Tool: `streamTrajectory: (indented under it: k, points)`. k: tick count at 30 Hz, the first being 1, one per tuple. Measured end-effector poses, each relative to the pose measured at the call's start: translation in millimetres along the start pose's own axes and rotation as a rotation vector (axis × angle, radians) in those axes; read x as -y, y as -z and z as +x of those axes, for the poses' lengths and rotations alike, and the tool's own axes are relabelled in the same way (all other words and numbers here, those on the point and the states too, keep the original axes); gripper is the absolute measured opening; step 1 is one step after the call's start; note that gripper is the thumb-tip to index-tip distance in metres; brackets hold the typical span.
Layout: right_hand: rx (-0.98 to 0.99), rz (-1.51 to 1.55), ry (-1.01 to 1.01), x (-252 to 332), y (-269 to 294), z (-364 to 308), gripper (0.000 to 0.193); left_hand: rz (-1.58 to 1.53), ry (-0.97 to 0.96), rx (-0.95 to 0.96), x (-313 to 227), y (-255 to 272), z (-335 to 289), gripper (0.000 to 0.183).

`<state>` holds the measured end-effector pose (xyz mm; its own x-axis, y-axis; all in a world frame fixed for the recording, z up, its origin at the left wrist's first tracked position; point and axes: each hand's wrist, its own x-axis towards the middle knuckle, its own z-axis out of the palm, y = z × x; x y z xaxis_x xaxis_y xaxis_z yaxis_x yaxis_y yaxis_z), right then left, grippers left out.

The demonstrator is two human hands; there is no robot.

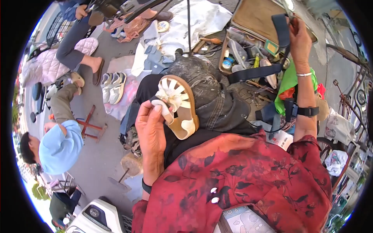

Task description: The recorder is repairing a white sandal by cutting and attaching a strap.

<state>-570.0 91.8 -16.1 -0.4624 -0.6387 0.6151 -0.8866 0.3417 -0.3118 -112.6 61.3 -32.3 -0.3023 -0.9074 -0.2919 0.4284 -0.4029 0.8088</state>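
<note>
A white-and-tan sandal [180, 105] with several cut-out straps rests on its side over my lap. My left hand [150, 120] pinches its loose white ankle strap between thumb and fingers. Out to the far right, my raised right hand [300, 39] has its fingers closed at the upper end of a wide black strap [280, 31]. A black strip [254, 73] stretches below it across an open tool case [223, 58]; whether the two join is hard to see. Dark, dusty cloth [206, 89] covers my knees beneath the sandal.
The case holds bottles, bags and small tools, and its brown lid [258, 17] stands behind. Grey-white shoes [113, 87] sit on the left. A red metal frame [91, 124] is near a seated person in light blue [60, 147]. Bicycles [361, 93] line the right.
</note>
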Motion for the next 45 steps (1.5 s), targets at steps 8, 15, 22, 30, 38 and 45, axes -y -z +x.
streamTrajectory:
  k: [8,15,22,30,38,45]
  points:
    - [0.363,-0.326,-0.058,-134,-34,-22,0.04,-0.014,-0.008,-0.025,-3,-1,-5,0.018]
    - [0.674,-0.15,-0.336,-194,-122,-124,0.048,0.014,-0.007,-0.019,-7,-14,-1,0.018]
    - [0.455,0.317,-0.254,-68,-88,-56,0.034,0.101,-0.086,-0.001,-2,-20,-4,0.02]
    - [1.095,1.181,0.004,212,11,-78,0.025,0.467,-0.189,0.035,-4,-30,-14,0.023]
    - [1.005,1.351,-0.249,232,-2,-97,0.014,0.313,-0.138,0.087,-15,-27,-20,0.026]
    - [1.113,1.655,-0.631,231,-4,-106,0.015,0.355,-0.153,0.129,-8,-24,-13,0.027]
